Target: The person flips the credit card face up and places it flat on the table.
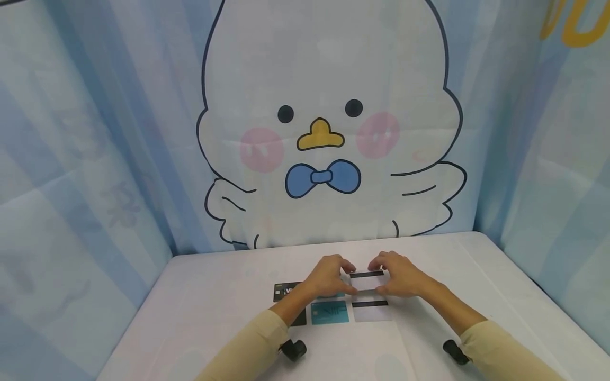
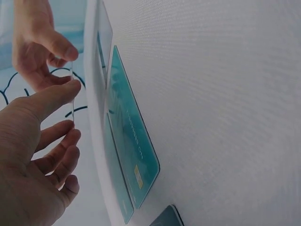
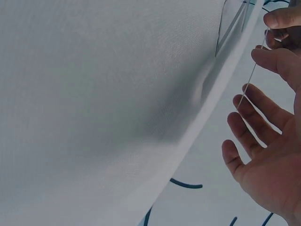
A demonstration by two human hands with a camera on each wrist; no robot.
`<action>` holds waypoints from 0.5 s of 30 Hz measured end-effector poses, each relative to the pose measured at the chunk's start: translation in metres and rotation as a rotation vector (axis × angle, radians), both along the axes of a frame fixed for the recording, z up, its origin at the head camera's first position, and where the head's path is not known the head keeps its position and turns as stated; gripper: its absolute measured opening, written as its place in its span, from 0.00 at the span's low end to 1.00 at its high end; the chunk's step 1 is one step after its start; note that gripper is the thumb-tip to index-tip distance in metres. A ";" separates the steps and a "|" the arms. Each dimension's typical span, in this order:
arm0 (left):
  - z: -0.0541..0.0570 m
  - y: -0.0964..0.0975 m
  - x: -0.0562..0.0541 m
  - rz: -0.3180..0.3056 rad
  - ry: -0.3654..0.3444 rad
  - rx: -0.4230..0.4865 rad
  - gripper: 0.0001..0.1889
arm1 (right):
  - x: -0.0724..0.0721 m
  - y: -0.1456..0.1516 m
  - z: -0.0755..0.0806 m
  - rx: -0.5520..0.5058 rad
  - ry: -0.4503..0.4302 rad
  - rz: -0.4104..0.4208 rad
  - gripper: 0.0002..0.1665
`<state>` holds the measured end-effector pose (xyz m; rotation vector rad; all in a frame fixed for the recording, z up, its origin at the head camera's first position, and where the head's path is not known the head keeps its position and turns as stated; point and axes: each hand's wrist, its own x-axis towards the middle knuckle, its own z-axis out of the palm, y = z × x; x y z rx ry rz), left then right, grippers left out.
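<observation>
A white card with a dark stripe (image 1: 366,282) is held between both hands, its thin edge (image 2: 73,106) showing in the left wrist view. My left hand (image 1: 329,275) pinches its left side between thumb and fingers. On the opposite side, my right hand (image 1: 402,275) pinches it the same way, thumb (image 3: 268,60) at the near edge. In the wrist views the card stands off the tabletop. Just in front of it lies another striped white card (image 1: 371,314). Left of that is a teal card (image 1: 330,312); a second teal card is partly hidden behind my left hand.
Two dark cards lie at the left of the layout: one farther back (image 1: 285,291), the other (image 1: 300,319) mostly covered by my left forearm. The white-covered table (image 1: 214,317) ends at a curtain with a cartoon bird (image 1: 324,211). Black wrist devices hang below both sleeves.
</observation>
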<state>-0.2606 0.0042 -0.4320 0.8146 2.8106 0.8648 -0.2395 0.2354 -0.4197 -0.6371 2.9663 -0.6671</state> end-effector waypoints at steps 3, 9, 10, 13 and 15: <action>-0.001 0.001 0.000 0.008 -0.009 -0.004 0.26 | 0.001 -0.001 0.000 0.012 0.008 0.007 0.27; 0.001 0.001 0.000 0.012 -0.013 0.010 0.26 | 0.001 -0.005 0.001 0.035 0.027 0.002 0.26; 0.001 0.001 0.000 0.014 -0.012 0.011 0.26 | 0.001 -0.005 0.001 0.040 0.032 0.001 0.26; 0.000 0.000 0.000 0.020 -0.012 0.008 0.26 | 0.001 -0.006 0.000 0.046 0.033 -0.001 0.26; -0.001 0.000 0.001 0.021 -0.016 0.009 0.26 | 0.001 -0.007 -0.001 0.047 0.028 -0.003 0.26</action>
